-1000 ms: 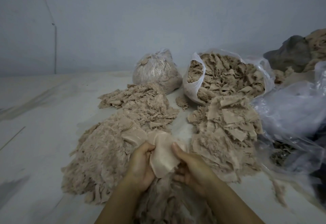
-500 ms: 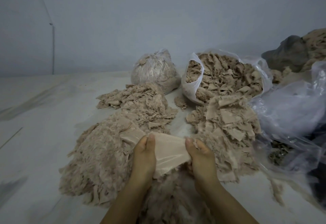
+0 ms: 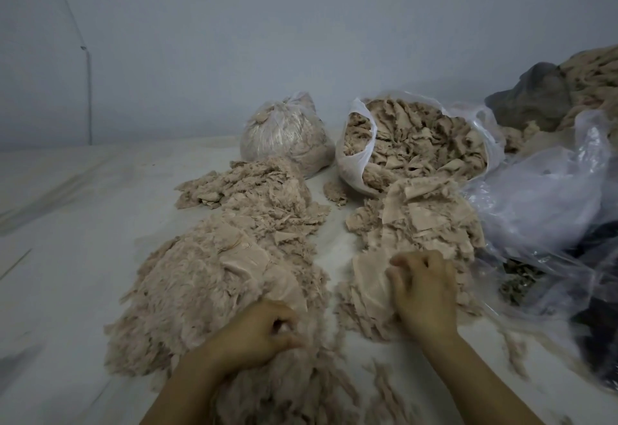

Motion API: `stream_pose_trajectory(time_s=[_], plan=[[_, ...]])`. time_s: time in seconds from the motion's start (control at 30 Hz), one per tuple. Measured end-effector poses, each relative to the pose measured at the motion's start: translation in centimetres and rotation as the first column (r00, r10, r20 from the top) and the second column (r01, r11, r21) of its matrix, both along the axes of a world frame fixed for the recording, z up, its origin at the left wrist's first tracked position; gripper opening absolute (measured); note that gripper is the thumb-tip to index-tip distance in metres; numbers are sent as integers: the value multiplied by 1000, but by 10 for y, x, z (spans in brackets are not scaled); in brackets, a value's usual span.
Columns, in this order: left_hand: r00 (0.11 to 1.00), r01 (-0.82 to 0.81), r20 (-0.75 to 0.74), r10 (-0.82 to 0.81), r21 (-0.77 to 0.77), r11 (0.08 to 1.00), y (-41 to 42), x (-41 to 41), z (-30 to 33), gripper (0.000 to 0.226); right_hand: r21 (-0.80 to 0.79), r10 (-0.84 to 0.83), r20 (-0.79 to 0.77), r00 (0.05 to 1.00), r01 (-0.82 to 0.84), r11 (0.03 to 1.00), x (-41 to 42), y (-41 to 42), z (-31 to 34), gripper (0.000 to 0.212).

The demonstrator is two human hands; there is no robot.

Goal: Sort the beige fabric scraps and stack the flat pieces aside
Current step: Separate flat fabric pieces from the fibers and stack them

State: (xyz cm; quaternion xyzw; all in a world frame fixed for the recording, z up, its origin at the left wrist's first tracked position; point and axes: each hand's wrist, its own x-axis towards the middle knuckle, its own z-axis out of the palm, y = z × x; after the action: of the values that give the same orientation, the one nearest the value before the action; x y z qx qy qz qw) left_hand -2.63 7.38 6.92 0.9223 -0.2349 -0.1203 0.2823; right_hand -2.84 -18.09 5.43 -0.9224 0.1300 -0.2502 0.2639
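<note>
Laying a limp, featherlight flat scrap point(image 3: 371, 277) on the stack point(image 3: 421, 224), right hand point(image 3: 423, 290) fingers curled grasping it; left hand point(image 3: 257, 334) pinching fluffy scraps point(image 3: 200, 277), best gripped at edges.

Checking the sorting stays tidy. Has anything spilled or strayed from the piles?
Yes. The open plastic bag lies tipped, its scraps running onto the flat-piece stack. A small clump sits alone between the piles, and loose wisps trail over the sheet at the right.
</note>
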Motion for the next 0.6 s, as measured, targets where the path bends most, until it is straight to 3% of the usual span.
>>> stream_pose_trajectory(time_s=[0.07, 0.1, 0.2, 0.23, 0.3, 0.37, 0.43, 0.5, 0.6], plan=[[1000, -6, 2, 6, -94, 996, -2, -1, -2, 26, -81, -29, -246, 969, 9, 997, 0, -3, -6, 29], [1000, -25, -1, 25, -158, 987, -3, -2, -2, 28, -85, -46, -266, 963, 24, 996, -1, -3, -5, 31], [995, -100, -5, 103, -320, 942, -5, -3, 4, 29, 81, 113, 57, 992, -117, 990, -10, 14, 9, 30], [993, -110, 1, 118, -364, 925, -8, -3, 8, 29, 211, 238, 93, 967, -253, 944, -15, 25, 16, 32], [990, -114, 28, 141, -445, 888, -16, -3, 13, 26, 546, 527, 34, 849, -457, 702, -22, 51, 27, 40], [984, -110, 63, 165, -514, 851, -23, -3, 17, 27, 710, 659, 15, 752, -472, 523, -28, 72, 27, 41], [973, -132, 93, 213, -536, 834, -25, -2, 17, 24, 774, 621, 114, 776, -462, 434, -29, 81, 23, 20], [963, -174, 72, 259, -565, 807, -23, -3, 16, 24, 826, 557, 166, 814, -424, 372, -30, 82, 22, 36], [959, -244, -61, 278, -677, 695, -18, -7, 18, 25, 918, 462, 218, 860, -341, 202, -28, 81, 22, 28]])
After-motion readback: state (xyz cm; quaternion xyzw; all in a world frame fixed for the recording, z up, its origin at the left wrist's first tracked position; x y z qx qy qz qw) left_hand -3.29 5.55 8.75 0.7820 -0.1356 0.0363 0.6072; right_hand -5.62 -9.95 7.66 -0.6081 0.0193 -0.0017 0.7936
